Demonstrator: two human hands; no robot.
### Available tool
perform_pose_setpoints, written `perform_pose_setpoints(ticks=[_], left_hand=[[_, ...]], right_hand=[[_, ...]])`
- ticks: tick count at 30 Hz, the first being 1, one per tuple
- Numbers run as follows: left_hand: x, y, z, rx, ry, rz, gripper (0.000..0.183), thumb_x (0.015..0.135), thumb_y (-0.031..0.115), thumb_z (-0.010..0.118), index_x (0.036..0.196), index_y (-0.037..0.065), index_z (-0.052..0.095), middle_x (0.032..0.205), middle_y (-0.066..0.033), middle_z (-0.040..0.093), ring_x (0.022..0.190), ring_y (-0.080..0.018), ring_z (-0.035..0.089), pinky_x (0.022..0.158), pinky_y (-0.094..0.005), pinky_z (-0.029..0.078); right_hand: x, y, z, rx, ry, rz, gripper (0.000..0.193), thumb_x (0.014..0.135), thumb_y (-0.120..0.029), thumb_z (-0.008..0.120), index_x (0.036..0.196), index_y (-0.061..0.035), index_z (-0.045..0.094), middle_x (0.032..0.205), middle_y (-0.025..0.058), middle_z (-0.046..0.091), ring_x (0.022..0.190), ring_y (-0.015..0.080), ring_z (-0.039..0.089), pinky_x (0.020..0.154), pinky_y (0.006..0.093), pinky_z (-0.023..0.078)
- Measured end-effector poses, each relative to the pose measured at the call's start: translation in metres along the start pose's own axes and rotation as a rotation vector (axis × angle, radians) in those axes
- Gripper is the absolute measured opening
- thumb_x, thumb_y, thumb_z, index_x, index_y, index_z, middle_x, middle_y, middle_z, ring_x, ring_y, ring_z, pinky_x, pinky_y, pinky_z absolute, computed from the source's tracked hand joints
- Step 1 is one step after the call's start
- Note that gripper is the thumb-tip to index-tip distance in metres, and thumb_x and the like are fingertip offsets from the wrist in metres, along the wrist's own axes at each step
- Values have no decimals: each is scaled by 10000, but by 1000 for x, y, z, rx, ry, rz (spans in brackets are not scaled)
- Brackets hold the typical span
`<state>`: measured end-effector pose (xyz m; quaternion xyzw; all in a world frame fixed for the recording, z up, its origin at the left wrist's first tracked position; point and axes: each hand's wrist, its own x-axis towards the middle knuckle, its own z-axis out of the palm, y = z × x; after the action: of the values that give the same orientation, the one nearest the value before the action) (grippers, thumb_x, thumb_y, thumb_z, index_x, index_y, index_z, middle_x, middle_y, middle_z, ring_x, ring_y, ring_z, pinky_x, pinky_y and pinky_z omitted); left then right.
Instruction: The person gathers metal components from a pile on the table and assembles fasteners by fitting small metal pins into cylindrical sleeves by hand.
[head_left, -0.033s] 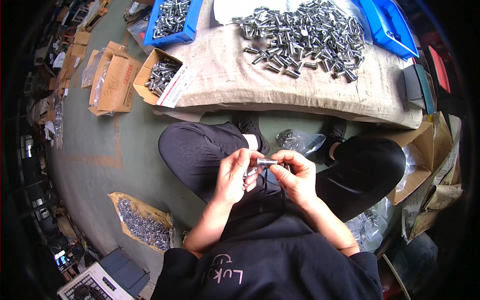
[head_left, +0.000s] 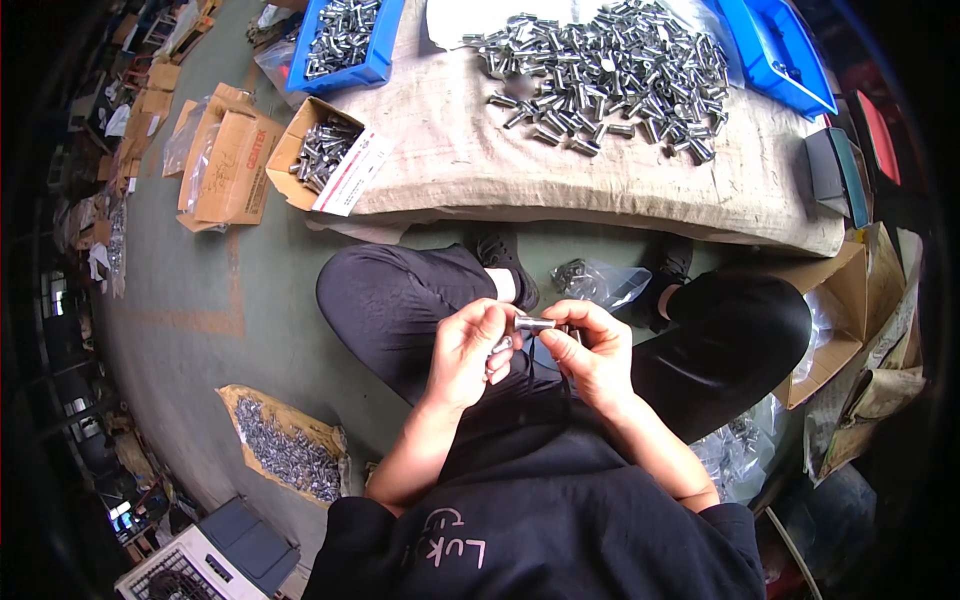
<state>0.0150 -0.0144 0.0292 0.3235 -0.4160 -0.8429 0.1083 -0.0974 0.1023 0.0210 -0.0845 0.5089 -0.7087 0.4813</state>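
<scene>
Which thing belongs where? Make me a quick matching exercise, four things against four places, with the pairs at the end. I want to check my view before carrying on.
Things
1. Metal piece
2. Large pile of metal parts
3. Clear plastic bag
4. Shallow tray of small parts

Places
A. On the floor, at the person's left
B. On the beige cloth
C. Between the left hand and the right hand
D. On the floor between the two shoes

Pairs: 1-C, 2-B, 3-D, 4-A
</scene>
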Motion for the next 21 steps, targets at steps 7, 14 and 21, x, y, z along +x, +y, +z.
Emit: perform_pose_setpoints(ticks=[7, 14, 21], left_hand=[[-4, 6, 5, 75, 49, 45, 242, 846, 96, 569, 1044, -40, 548, 732, -68, 565, 484, -35, 426, 399, -158, 336], [-3, 3, 4, 293, 30, 278, 276, 820, 62, 598, 1082, -19, 567, 756, -34, 591, 509, -12, 432, 419, -150, 341], [-3, 2, 7, 161, 71, 161, 250, 814, 64, 606, 1051, -14, 585, 789, -19, 572, 515, -10, 430, 421, -148, 336]], right_hand=[[-1, 1, 1, -141, 25, -157, 196, 746, 0, 661, 935, -1, 611, 789, -11, 571, 711, 42, 493, 652, 169, 393], [-2, 0, 3, 12, 54, -29, 212, 742, 10, 661, 950, 0, 623, 802, -10, 577, 713, 45, 497, 652, 169, 393], [-3, 4, 1, -68, 45, -120, 210, 738, 12, 662, 945, -1, 625, 793, -15, 568, 695, 38, 477, 628, 165, 375]])
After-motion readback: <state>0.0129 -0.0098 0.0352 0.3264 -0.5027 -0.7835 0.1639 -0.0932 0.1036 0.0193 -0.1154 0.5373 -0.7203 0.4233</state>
